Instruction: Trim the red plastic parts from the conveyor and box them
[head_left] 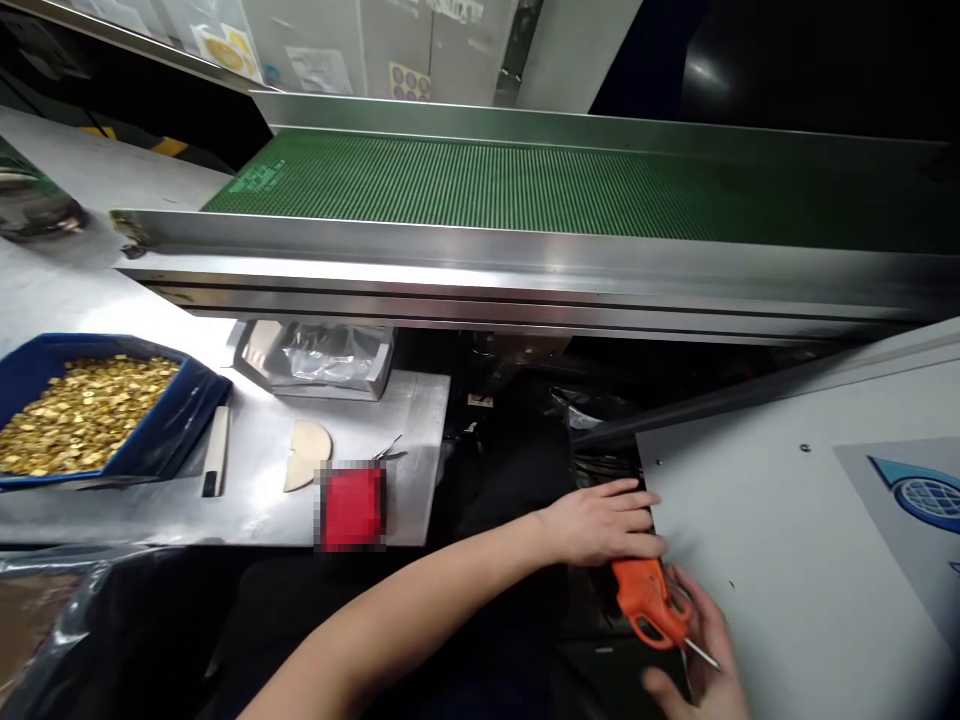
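An orange air blow gun [646, 600] with a thin metal nozzle lies at the edge of the white panel, its nozzle pointing down and to the right. My left hand [600, 525] reaches across from the lower left, palm down. Its fingers are stretched out over the panel's edge, just above the gun's upper end; whether it touches the gun I cannot tell. Beside the trigger and nozzle is my right hand [709, 655], with its fingers behind the gun and its thumb held apart. It does not visibly close around the gun.
A green conveyor belt [480, 185] with metal side rails spans the back. On the metal table at left are a blue bin [161, 430] of small gold-coloured pieces, a grey tray [330, 385] with plastic bags, a white-handled tool [216, 450], tweezers [388, 452] and a red item [352, 508].
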